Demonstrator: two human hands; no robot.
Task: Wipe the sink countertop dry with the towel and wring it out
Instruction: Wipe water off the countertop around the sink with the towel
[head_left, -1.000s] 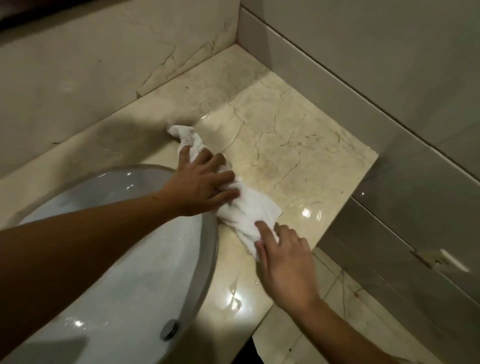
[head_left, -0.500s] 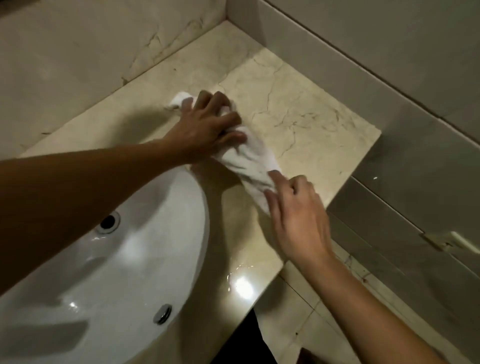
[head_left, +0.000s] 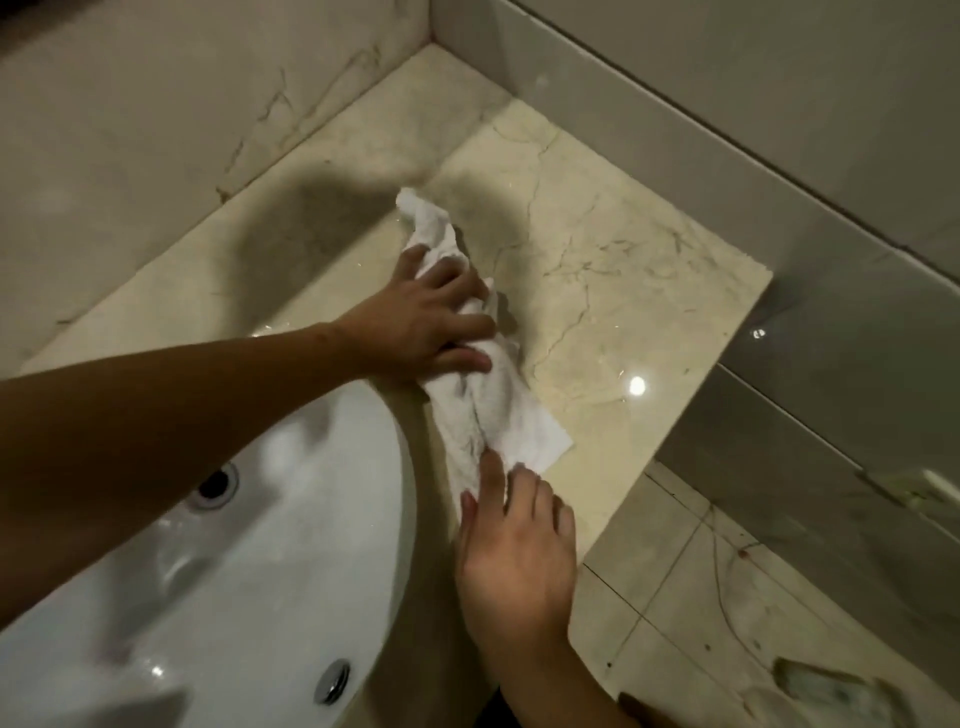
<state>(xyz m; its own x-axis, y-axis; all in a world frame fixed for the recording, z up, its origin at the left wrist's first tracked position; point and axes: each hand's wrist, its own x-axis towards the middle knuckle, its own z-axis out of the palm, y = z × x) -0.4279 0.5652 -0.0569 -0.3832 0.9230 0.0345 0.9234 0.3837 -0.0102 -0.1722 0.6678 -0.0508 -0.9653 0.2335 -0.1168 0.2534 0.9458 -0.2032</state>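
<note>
A crumpled white towel (head_left: 493, 410) lies stretched along the beige marble countertop (head_left: 623, 291), just right of the white sink basin (head_left: 249, 571). My left hand (head_left: 426, 322) presses down on the towel's middle part, fingers curled over the cloth. My right hand (head_left: 514, 551) rests on the towel's near end, fingertips pinning it to the counter beside the basin's rim. The towel's far end (head_left: 421, 213) sticks out beyond my left hand.
The countertop ends at a tiled wall (head_left: 727, 104) on the right and a marble backsplash (head_left: 156, 130) behind. The drain (head_left: 215, 483) and an overflow cap (head_left: 332, 680) show in the basin. Tiled floor (head_left: 727, 597) lies below the counter's front edge.
Both hands have slid the towel back toward me along the counter beside the basin. The towel's near end has spread flatter under my right fingertips.
</note>
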